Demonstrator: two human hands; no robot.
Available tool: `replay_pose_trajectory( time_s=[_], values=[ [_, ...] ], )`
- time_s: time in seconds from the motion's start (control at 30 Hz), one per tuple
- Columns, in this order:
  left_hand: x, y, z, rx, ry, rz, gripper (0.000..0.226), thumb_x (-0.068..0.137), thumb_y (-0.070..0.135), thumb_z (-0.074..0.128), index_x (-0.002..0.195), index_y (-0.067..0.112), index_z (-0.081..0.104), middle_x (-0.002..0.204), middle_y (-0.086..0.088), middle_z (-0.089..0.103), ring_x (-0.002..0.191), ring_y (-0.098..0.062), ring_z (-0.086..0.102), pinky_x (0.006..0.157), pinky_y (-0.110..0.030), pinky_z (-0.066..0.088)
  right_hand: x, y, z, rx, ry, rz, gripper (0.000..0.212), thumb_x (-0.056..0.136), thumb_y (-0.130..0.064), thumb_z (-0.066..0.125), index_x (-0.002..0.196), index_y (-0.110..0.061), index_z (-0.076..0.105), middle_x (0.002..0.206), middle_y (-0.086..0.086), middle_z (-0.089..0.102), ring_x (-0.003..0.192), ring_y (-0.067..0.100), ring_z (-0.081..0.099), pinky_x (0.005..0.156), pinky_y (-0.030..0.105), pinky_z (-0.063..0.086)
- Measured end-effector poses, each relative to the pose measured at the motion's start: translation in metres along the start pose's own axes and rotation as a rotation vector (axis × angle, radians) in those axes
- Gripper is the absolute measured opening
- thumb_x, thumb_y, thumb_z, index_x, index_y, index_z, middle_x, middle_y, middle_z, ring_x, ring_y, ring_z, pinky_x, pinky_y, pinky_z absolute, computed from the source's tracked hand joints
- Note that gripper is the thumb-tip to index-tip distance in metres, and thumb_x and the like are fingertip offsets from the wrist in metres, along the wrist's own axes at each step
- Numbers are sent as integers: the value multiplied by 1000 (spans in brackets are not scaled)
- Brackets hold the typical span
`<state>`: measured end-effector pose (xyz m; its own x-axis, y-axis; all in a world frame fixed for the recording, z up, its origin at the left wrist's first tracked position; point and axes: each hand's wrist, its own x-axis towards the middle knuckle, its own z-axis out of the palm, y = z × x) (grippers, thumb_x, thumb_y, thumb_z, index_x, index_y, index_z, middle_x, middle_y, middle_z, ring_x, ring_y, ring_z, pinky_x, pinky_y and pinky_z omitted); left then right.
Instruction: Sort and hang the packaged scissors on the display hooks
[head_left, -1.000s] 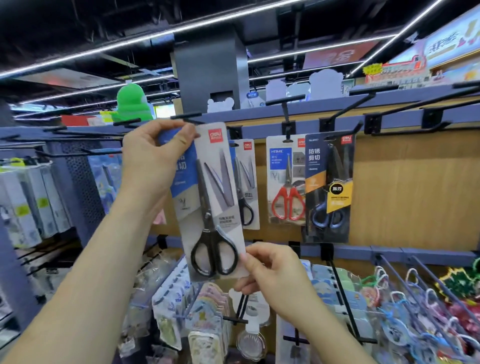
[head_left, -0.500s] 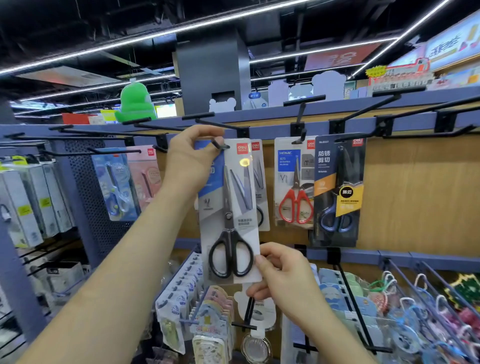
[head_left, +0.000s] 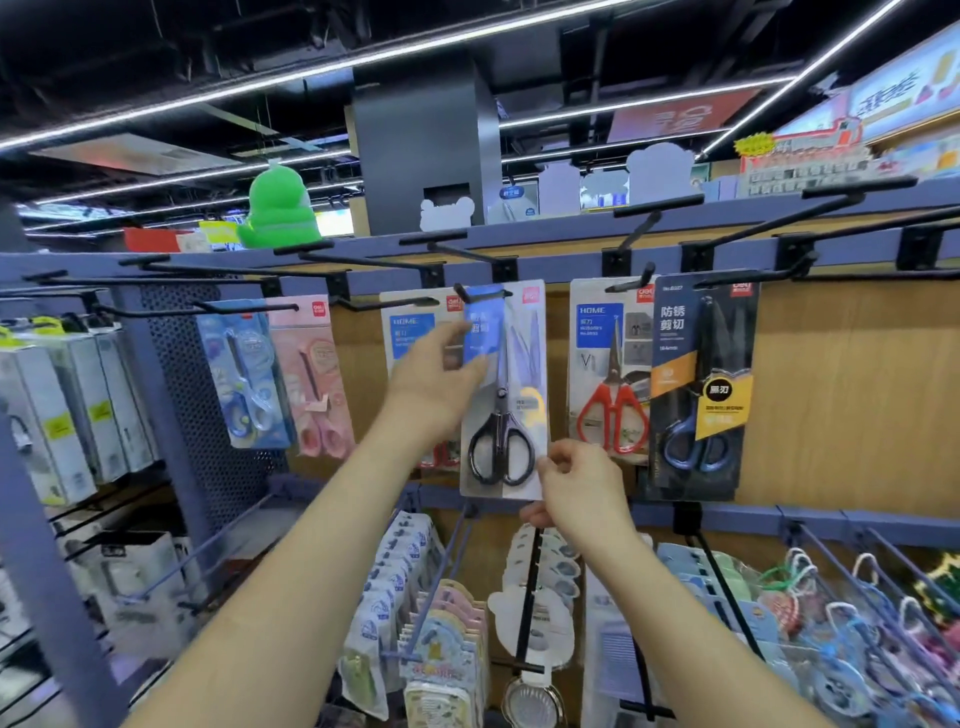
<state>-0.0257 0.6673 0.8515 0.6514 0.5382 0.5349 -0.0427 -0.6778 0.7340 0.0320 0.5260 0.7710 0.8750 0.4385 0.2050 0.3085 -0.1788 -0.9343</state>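
Vertically, blades up, scissors pack (head_left: 511, 395) hangs; right fingers (head_left: 560, 464) pinch it, left fingers (head_left: 450, 338) loose

Left hand (head_left: 436, 387) raised, fingers relaxed; right hand (head_left: 579, 491) lower, pinching

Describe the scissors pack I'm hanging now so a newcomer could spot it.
On the wooden back panel, follow the top row of black hooks. The black-handled scissors pack hangs mid-row, its lower corner pinched by the right hand. Its handles are plain black, unlike the red-handled pack beside it and the blue-handled pack beyond.
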Motion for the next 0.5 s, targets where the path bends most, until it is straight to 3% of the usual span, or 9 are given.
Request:
replay_pose_trajectory(
  time_s=[0.07,0.13,0.27,0.33,0.4,0.5],
  values=[
    [-7,-18,15,55,-102,-53,49,95,23,62,141,26,49,137,7,50,121,-14,53,104,-40,46,6,4,0,-77,-5,32,17,103,-18,48,116,-18,59,82,-7,58,61,22,73,71,45,62],
    [-17,-33,24,73,-151,-84,49,94,20,62,141,26,49,131,9,51,117,-14,54,101,-42,49,5,5,-3,-219,-8,14,23,102,-21,44,117,-14,60,94,5,67,74,26,74,75,48,61],
    [-39,-48,25,71,-98,-85,43,94,19,63,134,29,55,129,5,59,117,-13,55,102,-39,48,-12,5,-17,-535,22,-82,34,103,-23,40,131,-15,57,119,11,67,106,30,63,88,39,52],
    [-57,-48,20,68,-64,-51,37,95,19,60,131,29,59,128,9,60,116,-8,55,101,-32,46,-26,7,-27,-538,27,-124,38,102,-23,42,138,-20,54,117,4,70,99,22,65,80,34,53],
    [-80,-42,17,25,-33,-8,27,97,17,58,118,31,65,119,15,64,106,-1,57,92,-25,46,-44,10,-40,-428,4,-125,34,101,-21,46,133,-26,58,98,-6,73,77,13,69,66,32,54],
    [-116,-25,17,-112,-62,25,27,96,14,58,94,38,69,90,20,71,85,3,63,76,-21,52,-74,17,-65,-299,11,-109,24,100,-18,52,113,-32,66,81,-12,73,69,6,69,69,36,59]
  ],
)
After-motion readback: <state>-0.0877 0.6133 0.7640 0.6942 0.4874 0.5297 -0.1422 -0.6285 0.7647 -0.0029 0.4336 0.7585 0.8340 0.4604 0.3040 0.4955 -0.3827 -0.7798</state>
